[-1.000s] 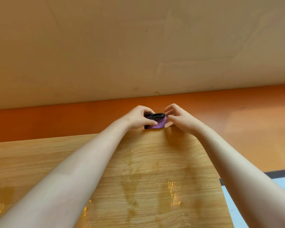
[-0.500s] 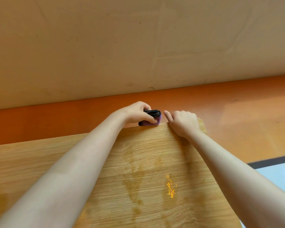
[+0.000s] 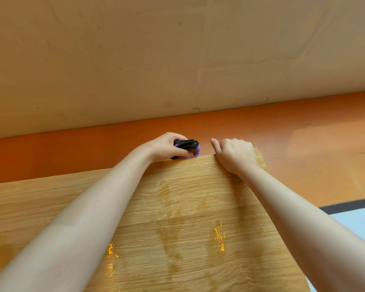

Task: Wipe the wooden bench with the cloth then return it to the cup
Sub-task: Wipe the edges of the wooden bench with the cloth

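Wooden bench fills the lower part of the head view, its grain marked with darker damp-looking streaks and small bright glints. At its far edge the left hand grips a small purple cup, fingers and thumb clamped round its side. The black cloth sits bunched in the cup's mouth. Whether the cup's base rests on the bench or hangs just past the edge I cannot tell. Just beside it, apart from the cup, the right hand rests on the far right corner of the bench, fingers curled in together, thumb sticking out, nothing seen in its hold. Beyond lie an orange floor and a tan wall.
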Tool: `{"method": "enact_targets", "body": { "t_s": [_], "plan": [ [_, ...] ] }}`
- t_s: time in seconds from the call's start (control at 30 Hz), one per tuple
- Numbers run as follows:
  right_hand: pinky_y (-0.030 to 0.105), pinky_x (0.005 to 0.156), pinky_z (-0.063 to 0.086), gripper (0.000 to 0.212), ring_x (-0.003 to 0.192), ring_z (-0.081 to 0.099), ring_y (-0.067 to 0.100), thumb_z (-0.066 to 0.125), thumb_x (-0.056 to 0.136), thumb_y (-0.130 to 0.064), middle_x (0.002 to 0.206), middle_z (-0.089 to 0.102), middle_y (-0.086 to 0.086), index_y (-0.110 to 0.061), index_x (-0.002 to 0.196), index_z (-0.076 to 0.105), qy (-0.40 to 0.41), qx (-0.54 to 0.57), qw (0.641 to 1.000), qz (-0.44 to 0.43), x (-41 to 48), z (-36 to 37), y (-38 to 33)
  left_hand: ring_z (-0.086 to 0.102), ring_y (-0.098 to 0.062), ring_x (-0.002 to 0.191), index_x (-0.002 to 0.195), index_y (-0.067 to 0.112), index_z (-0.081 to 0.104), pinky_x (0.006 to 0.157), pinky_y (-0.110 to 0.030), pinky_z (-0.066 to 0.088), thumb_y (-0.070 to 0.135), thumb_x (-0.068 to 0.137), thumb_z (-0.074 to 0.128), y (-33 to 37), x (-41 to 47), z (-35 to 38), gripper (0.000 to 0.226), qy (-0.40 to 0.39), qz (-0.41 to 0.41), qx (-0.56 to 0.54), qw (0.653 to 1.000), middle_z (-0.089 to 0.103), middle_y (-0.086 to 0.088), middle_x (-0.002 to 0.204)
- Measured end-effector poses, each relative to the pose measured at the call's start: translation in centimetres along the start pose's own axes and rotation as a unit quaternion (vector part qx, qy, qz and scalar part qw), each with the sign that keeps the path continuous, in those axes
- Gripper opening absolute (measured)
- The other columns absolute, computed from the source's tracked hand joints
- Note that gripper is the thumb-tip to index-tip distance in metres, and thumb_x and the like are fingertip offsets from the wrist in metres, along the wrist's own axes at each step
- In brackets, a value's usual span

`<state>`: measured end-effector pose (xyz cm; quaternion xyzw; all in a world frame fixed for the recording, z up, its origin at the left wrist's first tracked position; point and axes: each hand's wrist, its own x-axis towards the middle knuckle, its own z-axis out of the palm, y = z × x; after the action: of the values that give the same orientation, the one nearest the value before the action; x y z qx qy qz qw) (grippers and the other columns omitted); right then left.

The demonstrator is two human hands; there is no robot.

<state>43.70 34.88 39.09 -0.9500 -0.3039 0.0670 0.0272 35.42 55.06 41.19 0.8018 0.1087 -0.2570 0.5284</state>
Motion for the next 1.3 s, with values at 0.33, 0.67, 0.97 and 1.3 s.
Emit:
{"method": "enact_targets", "body": {
  "t_s": [0.33,0.67,0.97,1.3],
  "plan": [
    [0.031,0.058,0.034,0.058,0.072,0.060,0.032,0.021,0.099,-0.050,0.068,0.060,0.007,-0.016,0.060,0.046,-0.006,0.009,1.000,0.008,0.1,-0.2,-0.1,0.055,-0.012,0.072,0.092,0.015,0.071,0.066,-0.027,0.040,0.026,0.083,0.073,-0.1,-1.1,-0.2,0.014,0.057,-0.013,-0.013,0.998,0.063,-0.001,0.080],
    [0.026,0.049,0.031,0.073,0.053,0.051,0.022,0.023,0.084,-0.075,0.051,0.053,-0.001,-0.013,0.055,0.049,-0.023,0.001,0.999,-0.025,-0.1,-0.4,0.1,0.056,0.000,0.063,0.080,0.025,0.071,0.064,-0.022,0.040,0.034,0.082,0.073,-0.3,-0.8,0.4,0.010,0.099,0.006,-0.061,0.993,0.061,0.014,0.066],
    [0.026,0.049,0.031,0.069,0.052,0.051,0.023,0.025,0.086,-0.073,0.050,0.052,0.000,-0.015,0.052,0.041,-0.024,0.003,0.999,-0.024,-0.3,-0.8,-0.1,0.063,-0.008,0.081,0.098,0.020,0.075,0.072,-0.020,0.044,0.025,0.082,0.075,-3.4,-4.8,-3.0,0.017,0.059,-0.037,-0.032,0.997,0.073,-0.004,0.096],
    [0.027,0.052,0.036,0.074,0.055,0.054,0.025,0.025,0.087,-0.071,0.053,0.056,0.001,-0.011,0.061,0.059,-0.024,-0.020,0.999,-0.010,-0.1,-0.5,-0.1,0.066,-0.023,0.086,0.098,0.013,0.074,0.080,-0.037,0.048,0.024,0.080,0.076,-2.4,-3.6,-2.2,0.021,0.060,-0.028,-0.030,0.997,0.073,-0.005,0.093]
  ]
}}
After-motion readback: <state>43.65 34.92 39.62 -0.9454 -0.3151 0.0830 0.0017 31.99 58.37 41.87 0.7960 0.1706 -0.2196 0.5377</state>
